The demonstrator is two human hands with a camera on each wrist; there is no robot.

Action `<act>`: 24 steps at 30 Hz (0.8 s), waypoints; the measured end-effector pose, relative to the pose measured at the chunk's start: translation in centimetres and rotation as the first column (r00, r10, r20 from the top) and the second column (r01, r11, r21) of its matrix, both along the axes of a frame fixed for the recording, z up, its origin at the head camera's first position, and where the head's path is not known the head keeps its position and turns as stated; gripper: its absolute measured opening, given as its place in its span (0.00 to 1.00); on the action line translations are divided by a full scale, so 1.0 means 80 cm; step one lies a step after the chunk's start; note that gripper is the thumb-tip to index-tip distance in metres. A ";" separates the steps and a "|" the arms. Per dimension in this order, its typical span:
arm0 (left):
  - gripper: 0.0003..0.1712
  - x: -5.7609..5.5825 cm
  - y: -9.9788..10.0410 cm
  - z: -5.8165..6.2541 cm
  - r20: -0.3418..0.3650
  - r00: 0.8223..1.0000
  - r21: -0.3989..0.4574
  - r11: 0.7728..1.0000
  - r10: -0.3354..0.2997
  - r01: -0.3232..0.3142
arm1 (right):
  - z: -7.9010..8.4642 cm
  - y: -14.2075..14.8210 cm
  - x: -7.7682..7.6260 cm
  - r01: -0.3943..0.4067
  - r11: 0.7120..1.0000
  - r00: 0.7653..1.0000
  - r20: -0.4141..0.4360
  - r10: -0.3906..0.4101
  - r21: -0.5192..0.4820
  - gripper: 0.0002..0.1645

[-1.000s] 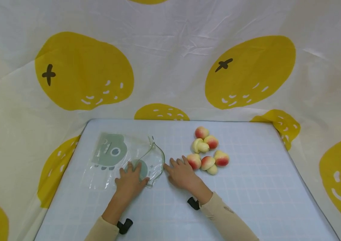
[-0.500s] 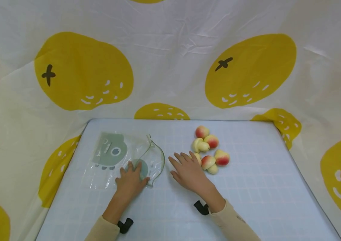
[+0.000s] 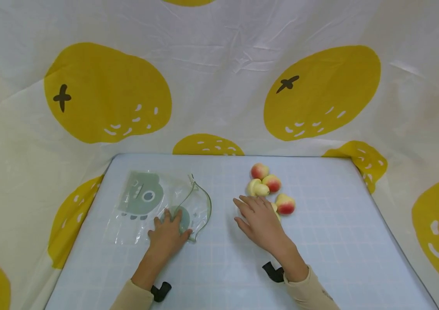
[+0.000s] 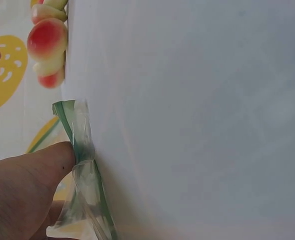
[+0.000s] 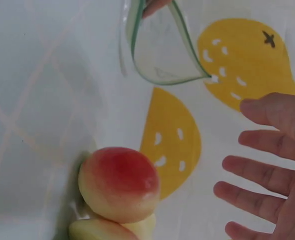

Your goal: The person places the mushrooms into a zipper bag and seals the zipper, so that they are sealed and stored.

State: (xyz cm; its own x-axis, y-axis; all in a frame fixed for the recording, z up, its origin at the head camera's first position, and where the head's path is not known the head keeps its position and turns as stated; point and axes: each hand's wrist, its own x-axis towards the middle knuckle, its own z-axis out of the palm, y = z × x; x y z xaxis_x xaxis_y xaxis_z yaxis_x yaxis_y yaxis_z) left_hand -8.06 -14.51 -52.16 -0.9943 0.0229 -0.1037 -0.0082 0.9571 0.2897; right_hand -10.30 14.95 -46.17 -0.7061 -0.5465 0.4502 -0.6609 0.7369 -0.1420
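Pale tabletop [image 3: 339, 241] holds a bag [image 3: 163, 191] under spread left grip [image 3: 167, 234], rounded pieces [image 3: 272, 183] near spread right grip [image 3: 263, 224].

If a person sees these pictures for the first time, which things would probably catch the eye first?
Most likely the big yellow prints on the white cloth behind the table. Next, perhaps, the red-and-cream pieces grouped right of the table's middle, partly hidden by the right hand. Then the clear bag with a green creature print, lying on the left under the spread left hand.
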 end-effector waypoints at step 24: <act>0.45 0.000 0.002 -0.002 0.014 1.000 0.005 1.000 0.009 -0.009 | -0.012 0.074 -0.018 0.018 0.988 0.999 -0.026 -0.022 -0.156 0.27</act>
